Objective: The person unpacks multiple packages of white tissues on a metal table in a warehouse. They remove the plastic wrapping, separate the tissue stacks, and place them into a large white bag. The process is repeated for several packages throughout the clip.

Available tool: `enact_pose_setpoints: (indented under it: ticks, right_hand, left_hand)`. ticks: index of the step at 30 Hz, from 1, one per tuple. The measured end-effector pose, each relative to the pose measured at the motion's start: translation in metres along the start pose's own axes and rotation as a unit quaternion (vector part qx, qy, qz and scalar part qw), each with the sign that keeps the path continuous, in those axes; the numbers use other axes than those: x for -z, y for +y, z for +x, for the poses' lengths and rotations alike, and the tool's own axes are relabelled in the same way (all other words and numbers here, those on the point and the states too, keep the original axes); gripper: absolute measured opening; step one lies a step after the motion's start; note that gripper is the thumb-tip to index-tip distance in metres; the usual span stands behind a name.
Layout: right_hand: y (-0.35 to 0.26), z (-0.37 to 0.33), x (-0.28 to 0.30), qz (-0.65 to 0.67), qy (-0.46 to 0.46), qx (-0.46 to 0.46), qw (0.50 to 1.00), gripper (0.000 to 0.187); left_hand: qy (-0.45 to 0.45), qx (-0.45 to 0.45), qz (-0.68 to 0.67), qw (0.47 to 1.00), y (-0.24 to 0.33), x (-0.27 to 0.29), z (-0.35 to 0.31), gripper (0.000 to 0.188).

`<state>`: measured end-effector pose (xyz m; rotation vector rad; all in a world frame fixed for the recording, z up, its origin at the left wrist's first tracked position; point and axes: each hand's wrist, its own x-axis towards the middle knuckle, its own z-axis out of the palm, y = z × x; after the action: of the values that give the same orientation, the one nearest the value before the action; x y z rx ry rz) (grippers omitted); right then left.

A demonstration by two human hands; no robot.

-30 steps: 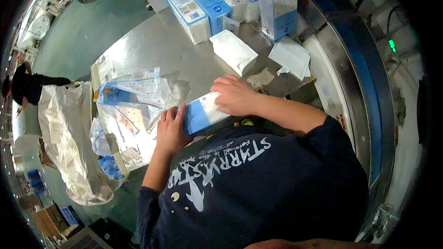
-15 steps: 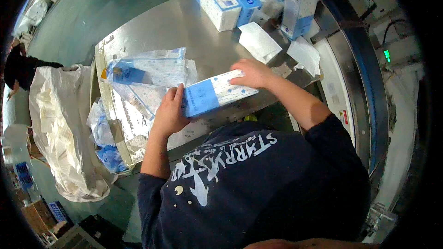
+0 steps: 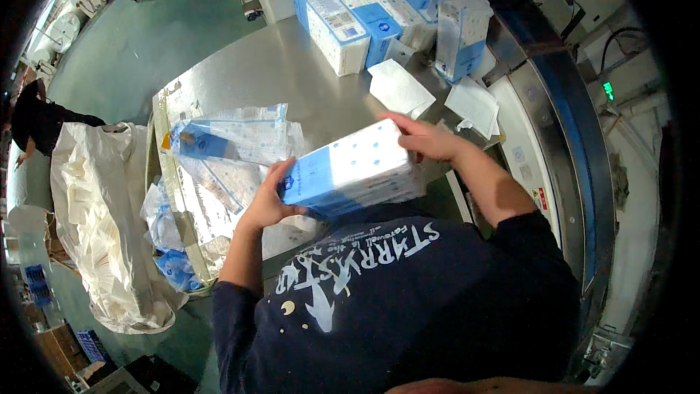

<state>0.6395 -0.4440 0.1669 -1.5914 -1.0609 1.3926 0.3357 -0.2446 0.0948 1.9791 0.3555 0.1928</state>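
Observation:
Between my two hands a blue and white pack of tissues (image 3: 350,164) is held up, tilted, close to my body over the near edge of the metal table. My left hand (image 3: 270,197) grips its blue left end, thumb below and fingers on top. At the white right end, my right hand (image 3: 429,138) closes on the upper corner; some of its fingers are hidden behind the pack. Clear printed plastic wrappers (image 3: 233,135) lie crumpled on the table beyond my left hand. Past my right hand lie a white folded tissue stack (image 3: 401,89) and another white sheet piece (image 3: 472,106).
Several wrapped tissue packs (image 3: 332,25) stand at the table's far end, with one upright pack (image 3: 463,36) beside the conveyor (image 3: 565,102). A large white sack (image 3: 106,233) of scraps stands left of the metal table (image 3: 233,66). Another person (image 3: 44,117) is at the far left.
The pack has been raised and tipped toward me, so more of its side now shows. Both hands still grip it. My view has shifted slightly.

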Motion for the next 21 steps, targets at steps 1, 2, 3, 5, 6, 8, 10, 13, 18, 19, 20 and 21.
enact_pose_setpoints:
  ticks: [1, 2, 3, 5, 6, 8, 10, 13, 18, 19, 20, 21]
  right_hand:
    - [-0.013, -0.008, 0.006, -0.055, -0.013, 0.033, 0.998, 0.066]
    - [-0.027, -0.011, 0.005, -0.129, 0.008, 0.058, 0.99, 0.068]
    - [-0.043, -0.009, -0.001, -0.204, 0.024, 0.1, 0.974, 0.07]
    - [-0.046, 0.003, -0.004, -0.285, 0.105, 0.168, 0.938, 0.066]
    - [-0.046, 0.005, -0.004, -0.263, 0.135, 0.139, 0.945, 0.063]
    - [-0.053, 0.016, -0.011, -0.266, 0.154, 0.139, 0.941, 0.057]
    - [-0.052, 0.032, -0.018, -0.315, 0.137, 0.189, 0.92, 0.054]
    - [-0.064, 0.046, -0.032, -0.355, 0.101, 0.168, 0.914, 0.053]
    - [-0.062, 0.065, -0.014, -0.345, 0.109, 0.207, 0.909, 0.075]
    - [-0.062, 0.066, -0.012, -0.367, 0.109, 0.229, 0.895, 0.078]
    - [-0.065, 0.069, -0.009, -0.389, 0.112, 0.25, 0.88, 0.082]
    - [-0.071, 0.076, -0.006, -0.372, 0.07, 0.227, 0.897, 0.084]
  left_hand:
    - [-0.001, -0.003, -0.054, 0.999, -0.012, -0.008, 0.005, 0.104]
    - [-0.002, -0.007, -0.108, 0.994, -0.027, -0.018, 0.011, 0.103]
    - [0.029, 0.031, -0.211, 0.977, -0.036, -0.031, 0.011, 0.095]
    - [0.095, 0.006, -0.038, 0.995, -0.039, -0.053, 0.027, 0.08]
    - [0.119, 0.018, -0.041, 0.992, -0.045, -0.057, 0.034, 0.075]
    - [0.175, 0.053, -0.046, 0.982, -0.05, -0.062, 0.041, 0.065]
    - [0.23, 0.018, -0.023, 0.973, -0.036, -0.06, 0.053, 0.057]
    - [0.254, -0.035, -0.397, 0.881, 0.021, -0.057, 0.067, 0.048]
    - [0.217, -0.079, -0.188, 0.955, 0.062, -0.046, 0.061, 0.065]
    - [0.203, -0.071, -0.17, 0.962, 0.073, -0.046, 0.059, 0.066]
    - [0.187, -0.064, -0.151, 0.969, 0.082, -0.046, 0.058, 0.068]
    - [0.191, -0.052, -0.161, 0.967, 0.089, -0.047, 0.057, 0.069]
